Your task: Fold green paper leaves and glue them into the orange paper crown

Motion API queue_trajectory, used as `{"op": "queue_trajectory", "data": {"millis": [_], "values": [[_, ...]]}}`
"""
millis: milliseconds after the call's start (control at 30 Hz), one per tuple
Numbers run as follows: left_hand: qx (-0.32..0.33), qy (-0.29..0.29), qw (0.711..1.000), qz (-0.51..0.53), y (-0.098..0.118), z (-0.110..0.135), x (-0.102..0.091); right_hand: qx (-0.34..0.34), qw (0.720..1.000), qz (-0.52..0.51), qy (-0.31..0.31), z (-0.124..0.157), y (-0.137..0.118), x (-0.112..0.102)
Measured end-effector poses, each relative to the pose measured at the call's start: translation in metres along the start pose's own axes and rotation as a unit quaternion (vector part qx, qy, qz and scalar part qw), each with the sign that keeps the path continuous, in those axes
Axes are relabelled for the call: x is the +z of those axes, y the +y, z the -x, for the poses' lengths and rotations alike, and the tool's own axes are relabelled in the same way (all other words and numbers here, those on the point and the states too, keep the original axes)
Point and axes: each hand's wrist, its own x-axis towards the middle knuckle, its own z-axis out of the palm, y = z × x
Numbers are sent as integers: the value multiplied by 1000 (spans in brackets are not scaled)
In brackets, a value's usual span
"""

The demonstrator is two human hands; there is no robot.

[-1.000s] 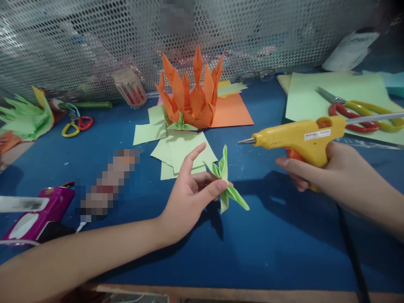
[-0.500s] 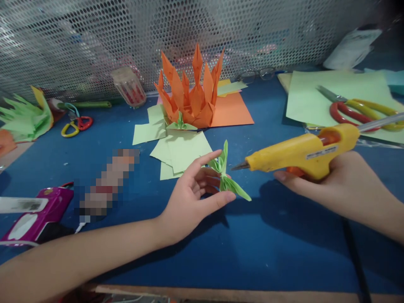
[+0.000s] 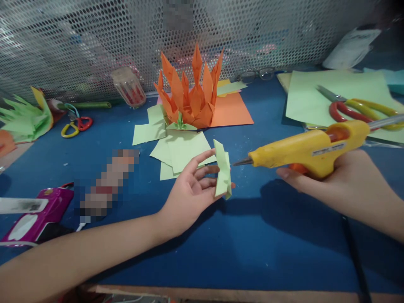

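My left grip (image 3: 191,197) pinches folded green paper (image 3: 223,171) — likely to bare its face; my right grip (image 3: 352,185) clasps the glue gun (image 3: 292,148).

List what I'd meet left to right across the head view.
Spiky green paper, small scissors, clear jar, left hand, folded green paper, yellow glue gun held in the right hand.

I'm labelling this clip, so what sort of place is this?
Likely a papercraft workspace: a glue gun in the right hand, scissors on green paper, and orange origami.
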Motion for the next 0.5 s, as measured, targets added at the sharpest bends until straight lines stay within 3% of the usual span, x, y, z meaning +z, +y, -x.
{"op": "queue_trajectory", "data": {"millis": [133, 333, 500], "values": [[-4, -13, 1000, 3, 0, -1, 1, -26, 1000, 8, 8, 1, 0, 1], [1, -11, 999, -36, 0, 2, 2, -150, 988, 34, 18, 3, 0, 3], [21, -33, 997, -66, -1, 3, 2, -193, 977, 85, 31, 3, 0, 4]]}}
